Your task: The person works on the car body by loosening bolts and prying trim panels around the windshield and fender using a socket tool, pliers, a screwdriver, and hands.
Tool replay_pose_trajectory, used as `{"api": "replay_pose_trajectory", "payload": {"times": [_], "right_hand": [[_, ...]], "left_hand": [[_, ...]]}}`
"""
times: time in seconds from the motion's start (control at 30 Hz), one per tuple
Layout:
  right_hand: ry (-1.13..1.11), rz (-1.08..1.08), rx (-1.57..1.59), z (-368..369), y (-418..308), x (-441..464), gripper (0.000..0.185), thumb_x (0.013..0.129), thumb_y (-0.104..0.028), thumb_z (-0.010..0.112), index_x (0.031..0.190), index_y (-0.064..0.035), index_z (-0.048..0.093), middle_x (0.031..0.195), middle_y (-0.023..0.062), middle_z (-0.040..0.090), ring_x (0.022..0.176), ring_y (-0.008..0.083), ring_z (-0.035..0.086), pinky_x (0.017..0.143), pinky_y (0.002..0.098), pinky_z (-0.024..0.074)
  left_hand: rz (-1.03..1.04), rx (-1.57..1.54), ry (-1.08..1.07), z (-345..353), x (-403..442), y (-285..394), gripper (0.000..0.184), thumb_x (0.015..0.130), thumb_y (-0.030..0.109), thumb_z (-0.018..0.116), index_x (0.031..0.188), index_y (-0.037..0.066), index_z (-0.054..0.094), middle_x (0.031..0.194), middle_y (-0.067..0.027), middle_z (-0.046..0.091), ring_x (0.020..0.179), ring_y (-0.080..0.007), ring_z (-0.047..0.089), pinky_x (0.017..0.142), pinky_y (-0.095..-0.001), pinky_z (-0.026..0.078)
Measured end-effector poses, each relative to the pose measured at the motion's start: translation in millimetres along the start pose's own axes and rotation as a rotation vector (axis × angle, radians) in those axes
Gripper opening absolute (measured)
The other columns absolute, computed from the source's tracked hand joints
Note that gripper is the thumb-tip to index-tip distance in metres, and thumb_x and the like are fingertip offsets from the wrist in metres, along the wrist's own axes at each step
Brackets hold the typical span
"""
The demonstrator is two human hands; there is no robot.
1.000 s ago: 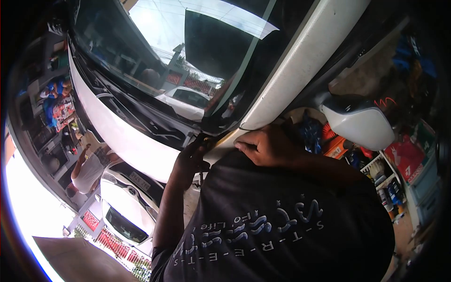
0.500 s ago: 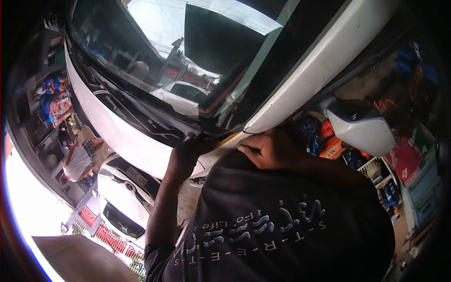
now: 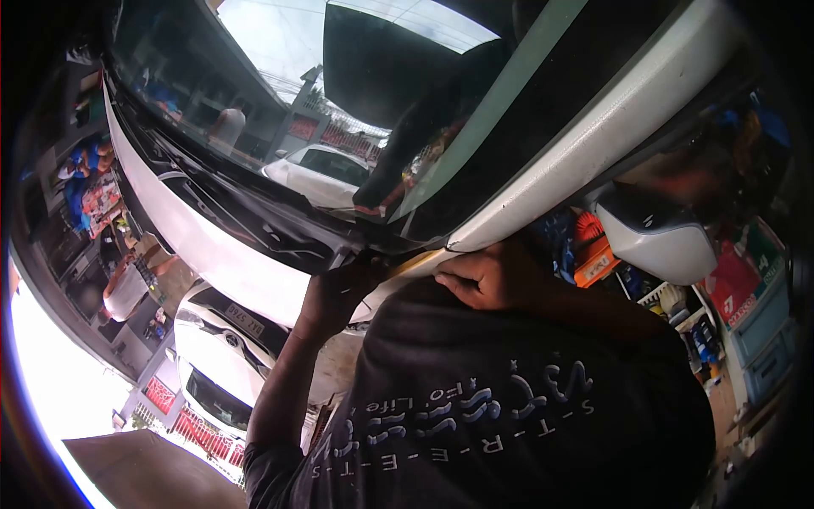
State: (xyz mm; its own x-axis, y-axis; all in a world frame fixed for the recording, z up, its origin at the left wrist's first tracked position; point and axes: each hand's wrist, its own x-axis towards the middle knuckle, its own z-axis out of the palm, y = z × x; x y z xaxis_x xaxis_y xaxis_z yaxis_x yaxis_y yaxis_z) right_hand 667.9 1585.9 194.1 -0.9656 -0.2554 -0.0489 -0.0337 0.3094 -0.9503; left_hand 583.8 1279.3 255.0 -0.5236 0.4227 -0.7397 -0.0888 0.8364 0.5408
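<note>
My left hand is at the rear corner of the white hood, by the end of the black cowl panel. Its fingers curl into dark shadow there, so whatever they grip is hidden. Close by, my right hand is closed, thumb bent over the curled fingers, against the fender edge below the foot of the white windshield pillar. What it pinches, if anything, does not show. Between both hands runs a narrow yellowish strip. The windshield rises beyond them.
A white side mirror juts out at my right. Past it are an orange item, a crate of bottles and blue drawers. Leftward stand another white car and a person in a white top.
The view has shifted slightly, and the pillar sits a little farther right. Both hands stay at the same corner, with only small movement of the fingers.
</note>
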Motion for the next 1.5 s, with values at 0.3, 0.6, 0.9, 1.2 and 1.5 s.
{"api": "replay_pose_trajectory", "payload": {"times": [0.3,0.6,0.9,1.2,1.5], "right_hand": [[-0.026,0.018,-0.009,-3,-3,1,0.019,0.093,-0.029,0.079,0.102,-0.0135,0.083,0.099,0.0103,0.079,0.088,0.0301,0.078,0.086,0.0439,0.0628],[-0.059,0.023,-0.045,-5,-3,2,0.020,0.094,-0.030,0.077,0.106,-0.0148,0.084,0.099,0.0086,0.079,0.089,0.0289,0.077,0.088,0.0442,0.0620],[-0.050,0.009,-0.107,-10,-8,3,0.024,0.094,-0.031,0.077,0.109,-0.0140,0.084,0.103,0.0078,0.080,0.090,0.0273,0.078,0.091,0.0419,0.0625],[0.024,0.044,-0.075,-3,-14,2,0.019,0.093,-0.026,0.077,0.101,-0.0101,0.084,0.086,0.0113,0.078,0.076,0.0278,0.077,0.079,0.0403,0.0635],[0.018,0.104,0.018,-3,-22,5,0.017,0.094,-0.021,0.077,0.103,-0.0080,0.083,0.090,0.0122,0.080,0.079,0.0297,0.078,0.076,0.0395,0.0630]], "left_hand": [[-0.014,-0.079,-0.024,8,0,-1,0.036,0.106,0.021,0.067,0.138,0.005,0.069,0.120,-0.0123,0.078,0.082,-0.0138,0.073,0.071,-0.0307,0.058],[0.271,0.040,0.100,16,6,-11,0.032,0.106,0.016,0.066,0.135,0.004,0.070,0.117,-0.0157,0.077,0.085,-0.0211,0.075,0.074,-0.0329,0.057],[0.686,0.849,-0.161,-22,27,-21,0.044,0.103,0.012,0.060,0.146,0.007,0.064,0.154,-0.0142,0.062,0.143,-0.0299,0.059,0.103,-0.0396,0.052],[0.455,0.897,-0.349,-22,32,5,0.038,0.102,0.019,0.066,0.135,0.001,0.067,0.136,-0.0184,0.069,0.122,-0.0342,0.069,0.089,-0.0417,0.060],[0.202,0.224,0.137,-16,-9,6,0.027,0.094,0.016,0.080,0.119,0.006,0.074,0.104,-0.0124,0.080,0.087,-0.0262,0.080,0.076,-0.0374,0.063]]}}
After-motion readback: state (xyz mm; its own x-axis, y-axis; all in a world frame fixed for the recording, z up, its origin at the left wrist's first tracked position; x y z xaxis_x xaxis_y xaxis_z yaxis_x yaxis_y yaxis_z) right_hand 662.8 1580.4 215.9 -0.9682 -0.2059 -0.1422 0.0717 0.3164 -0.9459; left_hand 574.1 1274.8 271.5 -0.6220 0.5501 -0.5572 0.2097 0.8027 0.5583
